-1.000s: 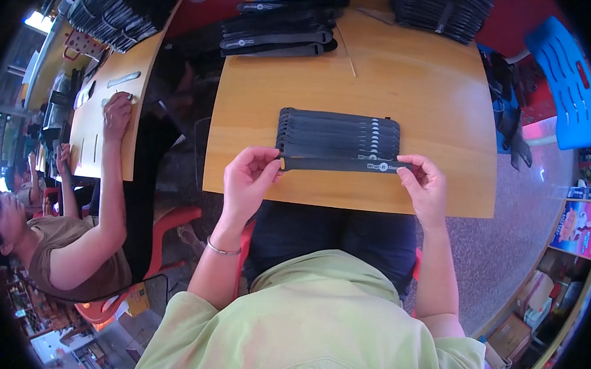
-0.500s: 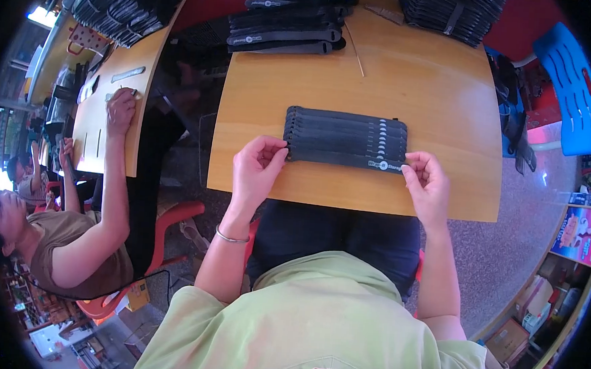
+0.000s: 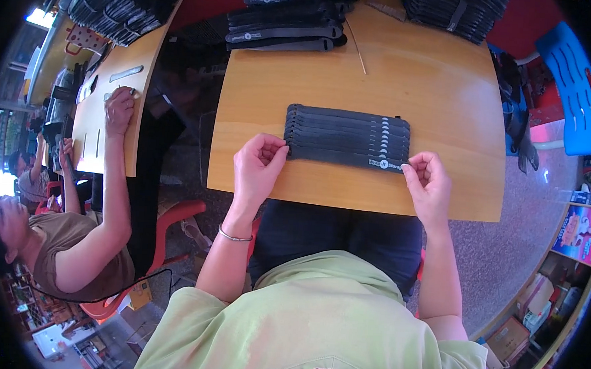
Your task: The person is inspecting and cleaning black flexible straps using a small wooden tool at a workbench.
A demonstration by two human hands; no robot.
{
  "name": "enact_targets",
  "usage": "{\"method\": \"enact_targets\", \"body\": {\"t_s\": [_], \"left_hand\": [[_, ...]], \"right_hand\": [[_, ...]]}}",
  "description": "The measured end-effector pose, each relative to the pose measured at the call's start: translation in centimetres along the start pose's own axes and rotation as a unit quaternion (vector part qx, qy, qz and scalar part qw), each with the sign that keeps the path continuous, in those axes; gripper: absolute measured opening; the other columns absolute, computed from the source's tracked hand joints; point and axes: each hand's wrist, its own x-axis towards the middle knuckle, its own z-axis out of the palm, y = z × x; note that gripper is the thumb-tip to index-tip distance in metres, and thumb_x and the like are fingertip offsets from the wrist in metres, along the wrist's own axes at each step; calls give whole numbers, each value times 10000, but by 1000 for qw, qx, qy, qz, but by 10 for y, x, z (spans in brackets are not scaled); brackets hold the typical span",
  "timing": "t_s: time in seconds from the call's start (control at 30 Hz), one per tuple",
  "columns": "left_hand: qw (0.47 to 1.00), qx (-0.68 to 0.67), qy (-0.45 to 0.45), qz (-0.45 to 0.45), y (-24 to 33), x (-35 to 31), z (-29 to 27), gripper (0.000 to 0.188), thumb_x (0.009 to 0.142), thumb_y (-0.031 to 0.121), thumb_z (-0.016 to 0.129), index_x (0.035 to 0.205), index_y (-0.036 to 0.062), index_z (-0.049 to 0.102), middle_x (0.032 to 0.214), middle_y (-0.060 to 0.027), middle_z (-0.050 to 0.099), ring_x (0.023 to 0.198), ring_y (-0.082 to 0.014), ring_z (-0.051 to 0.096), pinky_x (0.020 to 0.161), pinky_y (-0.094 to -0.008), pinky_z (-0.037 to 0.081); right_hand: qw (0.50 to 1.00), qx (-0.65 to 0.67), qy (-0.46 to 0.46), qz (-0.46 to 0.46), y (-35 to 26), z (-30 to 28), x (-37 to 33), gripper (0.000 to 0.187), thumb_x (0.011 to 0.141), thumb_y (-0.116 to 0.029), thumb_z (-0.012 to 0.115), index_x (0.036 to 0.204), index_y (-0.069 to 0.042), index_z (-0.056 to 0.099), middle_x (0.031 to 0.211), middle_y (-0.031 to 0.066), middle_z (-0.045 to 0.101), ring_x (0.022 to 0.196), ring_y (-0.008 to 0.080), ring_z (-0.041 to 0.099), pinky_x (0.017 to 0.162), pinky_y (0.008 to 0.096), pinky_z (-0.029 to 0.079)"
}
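Note:
Several black fabric straps [image 3: 345, 135] lie on the wooden table, overlapping in a neat row like shingles, with pale printed marks toward their right ends. The nearest strap [image 3: 337, 157] shows its full length and carries white printing near its right end. My left hand [image 3: 259, 168] pinches that strap's left end between thumb and fingers. At its right end, my right hand [image 3: 430, 185] grips the corner in the same way. Both hands rest close to the table's near side.
Stacked black straps [image 3: 287, 34] lie at the table's back left, and a bundled pile [image 3: 455, 16] at the back right. A thin stick [image 3: 359, 53] lies between them. Leftward, a co-worker's hand [image 3: 119, 112] works at another table [image 3: 120, 152]. A blue plastic chair back [image 3: 574, 92] stands at right.

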Motion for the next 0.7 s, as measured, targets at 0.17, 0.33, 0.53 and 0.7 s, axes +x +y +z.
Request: {"method": "enact_targets", "body": {"t_s": [0.17, 0.33, 0.53, 0.7], "left_hand": [[1000, 8, 0, 0, 1, 0, 1, 57, 799, 3, 660, 835, -14, 618, 694, -2, 612, 610, -34, 534, 561, -172, 441], [1000, 0, 2, -10, 1, 1, 0, 57, 799, -7, 656, 836, -11, 613, 691, -3, 608, 606, -33, 531, 552, -173, 436], [1000, 10, 1, -11, 4, 3, 3, 53, 803, -13, 650, 838, -14, 611, 692, -1, 604, 606, -32, 525, 546, -171, 429], [1000, 4, -1, -10, 1, 2, 2, 50, 805, -13, 648, 838, -15, 611, 695, 0, 603, 611, -33, 527, 548, -170, 428]], "right_hand": [[1000, 0, 1, 2, 0, 0, 0, 125, 829, -22, 656, 893, -27, 549, 747, -20, 570, 647, 28, 521, 564, 171, 428], [1000, -30, 6, 3, -3, 1, 0, 138, 816, -19, 668, 878, -26, 545, 735, -17, 569, 642, 34, 529, 563, 178, 437], [998, -62, 11, 4, -1, 1, 1, 149, 802, -30, 686, 854, -26, 546, 695, -12, 575, 607, 39, 532, 551, 188, 448], [997, -72, 14, 6, -2, 3, 1, 147, 800, -34, 689, 835, -25, 547, 672, -11, 574, 587, 40, 529, 540, 191, 449]]}}
